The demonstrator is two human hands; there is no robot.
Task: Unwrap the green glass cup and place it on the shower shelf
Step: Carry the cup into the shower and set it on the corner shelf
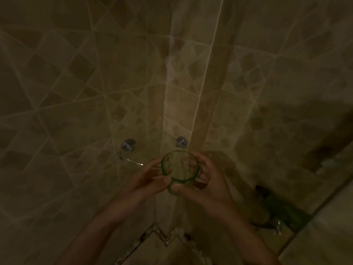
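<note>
The green glass cup (180,166) is bare, upright and open end up, held in the dim shower corner. My left hand (147,180) grips its left side, thumb at the lower wall. My right hand (204,180) wraps its right side, thumb across the base. No wrapping shows on it. Just behind and left of the cup is the clear glass corner shelf (133,162), seen by its curved front edge and two metal wall brackets (128,144). The cup is at the shelf's front right edge; whether it touches the shelf I cannot tell.
Tiled walls meet in the corner (168,104) behind the cup. A dark greenish thing (282,209) lies low on the right by a ledge (324,222), too dim to identify. Pebbled floor (172,240) shows below my forearms.
</note>
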